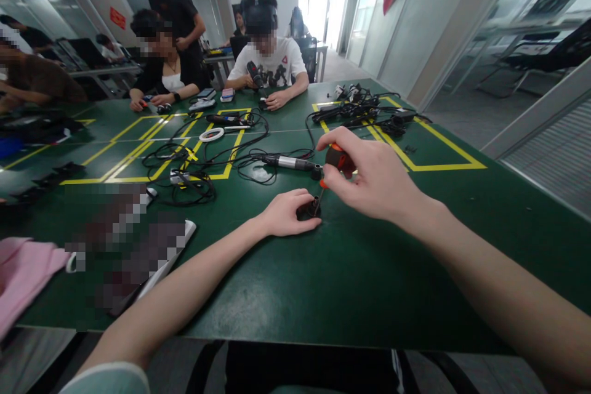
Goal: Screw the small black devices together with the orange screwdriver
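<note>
My right hand is closed round the dark and orange handle of a screwdriver, its thin shaft slanting down to the left. The tip meets a small black part lying on the green table. My left hand grips that part between thumb and fingers and rests against the tabletop. Fingers cover much of the part, so its exact kind is hidden. Just beyond my hands lies a silver and black electric screwdriver with a cord, and a small black piece stands at its end.
The green table has yellow tape outlines. Black cables and adapters pile up at the back right. A tangle of cords, a white ring, a pink cloth and blurred flat devices lie leftward. Co-workers sit across the table.
</note>
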Demonstrator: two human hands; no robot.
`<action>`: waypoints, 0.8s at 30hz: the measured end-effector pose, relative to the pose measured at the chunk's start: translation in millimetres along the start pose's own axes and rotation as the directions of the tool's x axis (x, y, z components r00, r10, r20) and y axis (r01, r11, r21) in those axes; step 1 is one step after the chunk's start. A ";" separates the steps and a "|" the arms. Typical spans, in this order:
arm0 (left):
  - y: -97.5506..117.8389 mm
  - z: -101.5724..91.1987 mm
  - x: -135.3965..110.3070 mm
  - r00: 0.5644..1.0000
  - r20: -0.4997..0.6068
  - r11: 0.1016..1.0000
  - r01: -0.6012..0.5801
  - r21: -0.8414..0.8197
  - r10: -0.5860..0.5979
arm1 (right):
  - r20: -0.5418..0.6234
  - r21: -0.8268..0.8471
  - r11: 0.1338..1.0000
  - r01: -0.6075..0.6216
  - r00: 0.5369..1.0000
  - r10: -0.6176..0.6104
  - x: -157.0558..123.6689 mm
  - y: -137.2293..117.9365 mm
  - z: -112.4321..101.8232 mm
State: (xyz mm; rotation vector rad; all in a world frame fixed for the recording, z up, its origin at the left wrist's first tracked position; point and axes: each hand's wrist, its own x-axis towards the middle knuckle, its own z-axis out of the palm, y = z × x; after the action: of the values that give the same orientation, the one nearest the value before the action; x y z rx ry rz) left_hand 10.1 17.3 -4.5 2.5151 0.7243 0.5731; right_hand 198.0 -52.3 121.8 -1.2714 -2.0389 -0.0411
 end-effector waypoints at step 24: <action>-3.1 1.8 0.6 1.000 0.001 1.000 -0.012 0.029 0.012 | -0.013 0.015 1.000 -0.026 1.000 0.026 -0.3 -0.5 -0.5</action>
State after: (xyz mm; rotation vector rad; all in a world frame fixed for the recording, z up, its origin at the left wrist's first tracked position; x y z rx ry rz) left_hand 10.3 19.4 -7.4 2.5479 0.7232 0.5688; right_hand 197.9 -52.9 122.2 -1.2852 -2.0072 -0.0221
